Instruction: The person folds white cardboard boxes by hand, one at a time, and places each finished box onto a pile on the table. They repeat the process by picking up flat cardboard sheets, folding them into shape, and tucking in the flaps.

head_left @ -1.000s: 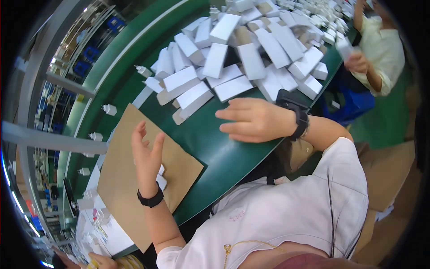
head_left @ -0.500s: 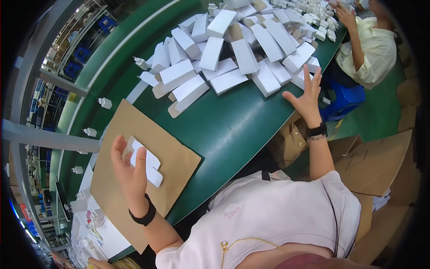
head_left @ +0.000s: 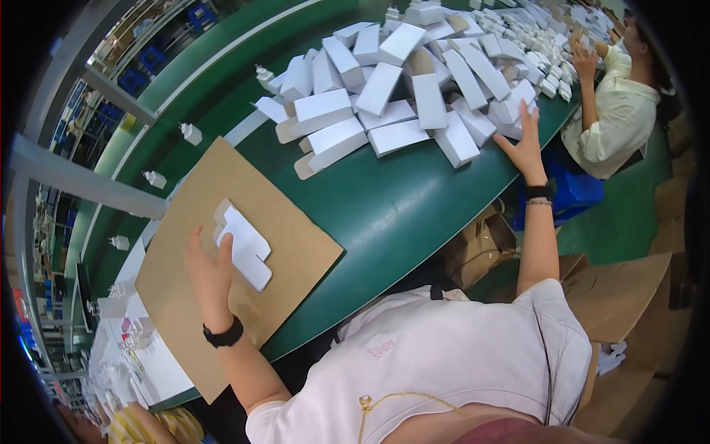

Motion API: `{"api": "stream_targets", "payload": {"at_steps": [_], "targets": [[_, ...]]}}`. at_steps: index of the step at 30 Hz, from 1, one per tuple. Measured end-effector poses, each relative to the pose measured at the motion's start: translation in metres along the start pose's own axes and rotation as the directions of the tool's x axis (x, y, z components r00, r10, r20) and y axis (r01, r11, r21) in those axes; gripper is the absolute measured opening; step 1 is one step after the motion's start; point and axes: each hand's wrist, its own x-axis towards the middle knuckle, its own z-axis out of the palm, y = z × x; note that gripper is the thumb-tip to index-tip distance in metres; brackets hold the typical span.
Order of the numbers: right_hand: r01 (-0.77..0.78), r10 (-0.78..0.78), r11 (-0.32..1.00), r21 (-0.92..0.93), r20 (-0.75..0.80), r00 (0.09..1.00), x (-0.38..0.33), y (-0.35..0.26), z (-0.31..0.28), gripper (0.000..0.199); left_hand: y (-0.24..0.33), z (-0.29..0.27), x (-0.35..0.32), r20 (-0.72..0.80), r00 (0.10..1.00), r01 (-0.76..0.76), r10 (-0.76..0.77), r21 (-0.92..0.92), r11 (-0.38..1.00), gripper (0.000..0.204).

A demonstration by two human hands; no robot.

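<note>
My left hand (head_left: 209, 277) rests flat on a brown cardboard sheet (head_left: 296, 251), fingers spread, its thumb touching a small stack of flattened white cartons (head_left: 248, 248). My right hand (head_left: 523, 140) is stretched far out with fingers apart, touching the near edge of a big heap of white rectangular boxes (head_left: 414, 96) on the green table (head_left: 392, 214). Neither hand grips anything.
Small white pump bottles (head_left: 191, 133) stand in a row along the table's far side. Another person in a pale shirt (head_left: 617, 111) works at the heap on the right. Brown cardboard boxes (head_left: 617, 296) and a blue stool (head_left: 569, 192) stand on the floor.
My right hand left the table in front of me and reached out right to the heap of boxes. My left hand lowered flat onto the cardboard beside the flat cartons.
</note>
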Motion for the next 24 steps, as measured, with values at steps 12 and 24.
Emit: {"api": "stream_targets", "payload": {"at_steps": [12,24], "targets": [[-0.145,0.315,0.865,0.479,-0.295,0.902,-0.051,-0.093,-0.005,0.062,-0.042,0.011,-0.006,0.244,0.934,0.260,-0.262,0.043,0.965,0.063],[0.531,-0.701,0.495,0.688,-0.046,0.712,-0.002,-0.323,0.017,0.040,-0.028,0.028,-0.002,0.069,0.983,0.179,-0.173,-0.100,0.979,0.069]]}}
